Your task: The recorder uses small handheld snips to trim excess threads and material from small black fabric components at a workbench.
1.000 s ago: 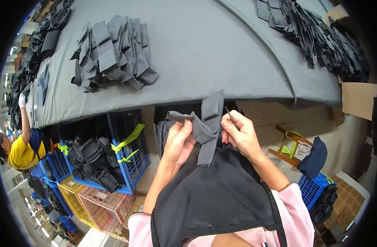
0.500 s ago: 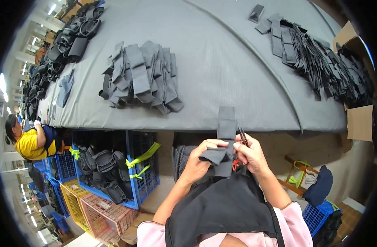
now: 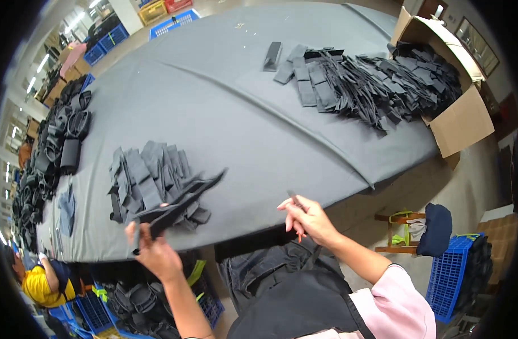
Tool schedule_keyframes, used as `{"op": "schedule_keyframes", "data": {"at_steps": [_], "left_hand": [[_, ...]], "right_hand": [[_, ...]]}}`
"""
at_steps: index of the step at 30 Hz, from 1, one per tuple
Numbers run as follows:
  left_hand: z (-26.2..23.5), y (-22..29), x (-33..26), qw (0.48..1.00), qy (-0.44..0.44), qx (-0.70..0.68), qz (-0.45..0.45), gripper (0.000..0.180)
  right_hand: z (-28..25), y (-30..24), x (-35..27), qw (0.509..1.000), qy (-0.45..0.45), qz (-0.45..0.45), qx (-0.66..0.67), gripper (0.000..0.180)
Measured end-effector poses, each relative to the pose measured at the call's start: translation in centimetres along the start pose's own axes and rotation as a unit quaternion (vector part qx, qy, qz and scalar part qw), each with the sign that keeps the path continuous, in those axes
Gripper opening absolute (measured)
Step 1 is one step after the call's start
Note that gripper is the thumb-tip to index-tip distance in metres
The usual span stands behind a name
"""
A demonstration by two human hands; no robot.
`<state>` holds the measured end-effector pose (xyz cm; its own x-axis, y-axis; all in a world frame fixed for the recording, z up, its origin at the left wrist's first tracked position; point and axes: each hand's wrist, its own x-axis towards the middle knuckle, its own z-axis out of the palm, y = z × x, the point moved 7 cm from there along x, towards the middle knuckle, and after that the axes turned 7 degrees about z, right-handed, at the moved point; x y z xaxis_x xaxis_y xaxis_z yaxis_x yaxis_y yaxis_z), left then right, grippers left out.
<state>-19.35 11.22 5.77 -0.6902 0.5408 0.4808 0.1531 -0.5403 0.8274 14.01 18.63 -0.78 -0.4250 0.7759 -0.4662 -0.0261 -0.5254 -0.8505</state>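
My left hand [image 3: 159,254] is closed on a dark grey fabric strip [image 3: 182,203], slightly blurred, its loose end pointing up and to the right. It is over the near edge of a pile of similar grey strips [image 3: 140,172] at the left of the table. Apart from the table's front edge, my right hand [image 3: 313,219] has its fingers curled round a pair of thread snips [image 3: 293,198]. The dark tips stick out above the fingers, and something orange-red hangs below them. Most of the snips is hidden by the hand.
A long grey cloth-covered table [image 3: 236,124] fills the middle. At the far right, strips [image 3: 355,85] spill from a cardboard box [image 3: 462,121]. Black moulded pouches [image 3: 61,133] line the left side, where a person in yellow [image 3: 41,285] works. A stool [image 3: 403,231] and blue crate [image 3: 448,277] stand right.
My left hand has carried the fabric strip from in front of me leftward to the pile. My right hand, with the snips, has moved away from the strip. The view has turned right.
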Motion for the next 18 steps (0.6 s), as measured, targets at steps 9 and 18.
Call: {"op": "schedule_keyframes", "data": {"at_steps": [9,18], "left_hand": [[3.7,0.6,8.9,0.865,-0.284,0.343,0.231,0.024],[-0.9,0.1,6.5,0.804,-0.210,0.526,0.179,0.048]], "right_hand": [[-11.0,-8.6,10.4,0.960,0.177,-0.133,-0.170,0.015],[-14.2,-19.8,25.9,0.741,0.328,-0.287,-0.511,0.023]]}}
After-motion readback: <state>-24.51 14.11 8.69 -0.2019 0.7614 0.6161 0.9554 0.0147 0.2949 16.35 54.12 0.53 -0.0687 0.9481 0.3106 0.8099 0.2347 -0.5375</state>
